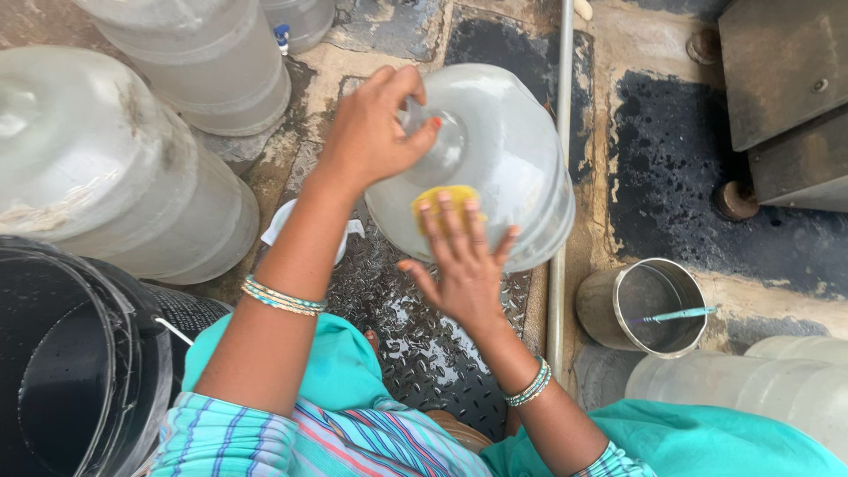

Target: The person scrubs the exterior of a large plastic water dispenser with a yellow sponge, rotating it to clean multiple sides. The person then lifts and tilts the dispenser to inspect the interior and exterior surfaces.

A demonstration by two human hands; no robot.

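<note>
I see large clear plastic water jug [503,159] tilted over wet metal floor [424,344], neck toward me. My left hand [375,132] clasps neck; right hand [464,265], fingers spread, presses yellow sponge [446,199] flat on shoulder, just below.

Left hand [375,132] curled in grip, arm extended; right hand [461,265] flat, fingers spread, pressing.

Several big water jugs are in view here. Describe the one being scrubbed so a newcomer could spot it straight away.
Start at the wet metal tread plate in the middle of the floor. Above it a clear water jug lies tilted, neck toward the person. Unlike the other jugs, it is held: the left hand grips its neck, and the right hand presses a yellow sponge against its shoulder.
</note>
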